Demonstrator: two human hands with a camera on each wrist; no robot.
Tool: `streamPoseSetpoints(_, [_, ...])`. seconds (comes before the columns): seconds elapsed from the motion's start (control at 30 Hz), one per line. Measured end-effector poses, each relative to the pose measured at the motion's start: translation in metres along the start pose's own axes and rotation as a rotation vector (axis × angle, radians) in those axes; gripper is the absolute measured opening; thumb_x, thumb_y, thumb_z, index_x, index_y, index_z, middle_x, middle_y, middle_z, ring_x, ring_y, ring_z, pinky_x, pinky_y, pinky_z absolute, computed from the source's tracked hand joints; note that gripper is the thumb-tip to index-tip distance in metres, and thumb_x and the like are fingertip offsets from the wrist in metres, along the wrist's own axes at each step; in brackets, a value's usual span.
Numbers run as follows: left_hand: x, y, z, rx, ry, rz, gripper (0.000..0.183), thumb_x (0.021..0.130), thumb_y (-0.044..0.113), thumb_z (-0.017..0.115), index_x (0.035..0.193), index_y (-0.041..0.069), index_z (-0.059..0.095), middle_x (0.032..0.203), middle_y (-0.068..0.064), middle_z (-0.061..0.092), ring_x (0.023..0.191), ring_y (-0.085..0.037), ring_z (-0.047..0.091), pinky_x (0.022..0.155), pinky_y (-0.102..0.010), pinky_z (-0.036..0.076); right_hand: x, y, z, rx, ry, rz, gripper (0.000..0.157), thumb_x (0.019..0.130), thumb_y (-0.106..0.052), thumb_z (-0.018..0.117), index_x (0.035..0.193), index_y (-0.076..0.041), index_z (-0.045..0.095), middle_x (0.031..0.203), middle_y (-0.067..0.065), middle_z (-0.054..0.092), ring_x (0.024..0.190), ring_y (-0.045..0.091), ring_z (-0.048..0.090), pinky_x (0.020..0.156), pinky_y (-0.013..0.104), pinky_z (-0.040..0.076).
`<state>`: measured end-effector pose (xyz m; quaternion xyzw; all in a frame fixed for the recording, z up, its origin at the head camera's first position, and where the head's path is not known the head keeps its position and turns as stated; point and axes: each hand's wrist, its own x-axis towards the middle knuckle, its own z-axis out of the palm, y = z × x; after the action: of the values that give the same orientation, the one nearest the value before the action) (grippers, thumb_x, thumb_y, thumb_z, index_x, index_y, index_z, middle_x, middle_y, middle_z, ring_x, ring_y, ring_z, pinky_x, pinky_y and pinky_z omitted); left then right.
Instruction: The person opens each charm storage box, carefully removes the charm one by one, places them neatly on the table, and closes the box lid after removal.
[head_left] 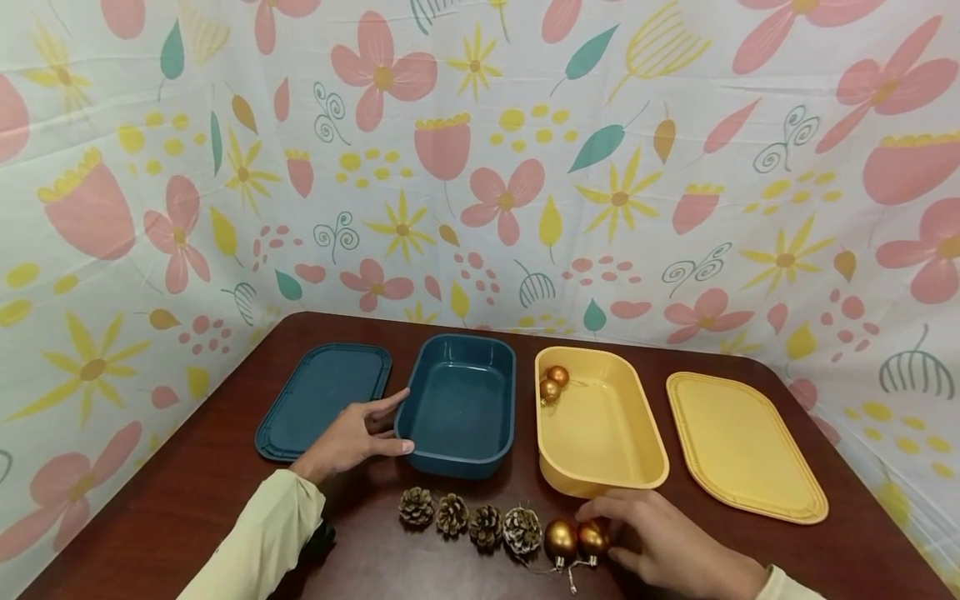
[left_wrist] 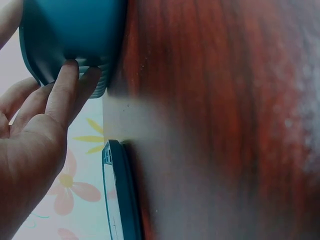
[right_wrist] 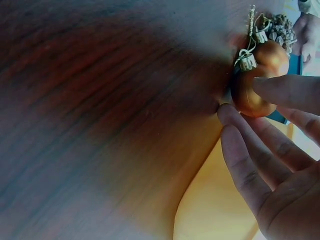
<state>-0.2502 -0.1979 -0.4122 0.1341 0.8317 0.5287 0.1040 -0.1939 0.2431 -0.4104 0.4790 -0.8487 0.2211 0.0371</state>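
My left hand (head_left: 348, 437) rests against the left side of an empty blue plastic container (head_left: 455, 467). In the left wrist view its fairly straight fingers (left_wrist: 62, 92) touch the outer wall. My right hand (head_left: 663, 542) is at the right end of a row, with thumb and fingers about a shiny gold Christmas bauble (head_left: 593, 537). In the right wrist view the thumb lies across that bauble (right_wrist: 248, 95), which has a metal cap and a string loop. A second gold bauble (head_left: 561, 540) sits just left of it. Several pinecones (head_left: 486, 527) continue the row leftward.
A yellow container (head_left: 611, 425) stands behind the right hand, with two smaller copper-gold baubles (head_left: 551, 389) in its far left corner. The blue lid (head_left: 330, 392) lies at left, the yellow lid (head_left: 746, 442) at right. Flowered cloth (head_left: 480, 167) hangs behind the dark wooden table (head_left: 217, 500).
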Motion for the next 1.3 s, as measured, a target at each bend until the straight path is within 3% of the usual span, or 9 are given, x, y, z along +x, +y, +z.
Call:
streamPoseSetpoints(0.27, [0.001,0.0,0.0,-0.016,-0.007,-0.004,0.088,0.088,0.03,0.079,0.16,0.019,0.031,0.166,-0.016,0.025,0.148,-0.044,0.036,0.111,-0.053,0.047,0.0,-0.002,-0.002,-0.001,-0.017,0.037,0.049,0.073,0.002,0.082,0.117,-0.014,0.068,0.109,-0.005,0.07,0.086,-0.008,0.06,0.065,0.018,0.053])
streamPoseSetpoints(0.77, [0.003,0.002,0.0,0.007,-0.011,0.027,0.088,0.087,0.031,0.08,0.16,0.019,0.031,0.166,-0.016,0.026,0.148,-0.044,0.036,0.111,-0.054,0.047,-0.002,-0.005,-0.012,0.003,0.024,0.049,0.054,0.069,0.007,0.082,0.118,-0.007,0.066,0.108,0.005,0.073,0.082,-0.006,0.064,0.065,0.018,0.056])
streamPoseSetpoints(1.07, [0.002,0.002,0.0,0.005,-0.008,0.014,0.089,0.087,0.03,0.08,0.16,0.018,0.03,0.166,-0.017,0.024,0.146,-0.044,0.039,0.108,-0.051,0.05,0.013,-0.005,-0.035,0.038,0.037,0.02,0.039,0.073,0.009,0.079,0.104,-0.014,0.071,0.096,-0.002,0.073,0.08,0.0,0.067,0.063,0.018,0.056])
streamPoseSetpoints(1.3, [0.001,0.002,0.002,0.001,-0.009,0.02,0.09,0.087,0.029,0.08,0.16,0.015,0.029,0.167,-0.018,0.022,0.144,-0.043,0.042,0.107,-0.047,0.052,0.045,0.002,-0.075,0.085,0.022,0.131,0.018,0.086,-0.007,0.077,0.1,-0.018,0.073,0.093,-0.004,0.074,0.077,-0.004,0.065,0.059,0.02,0.055])
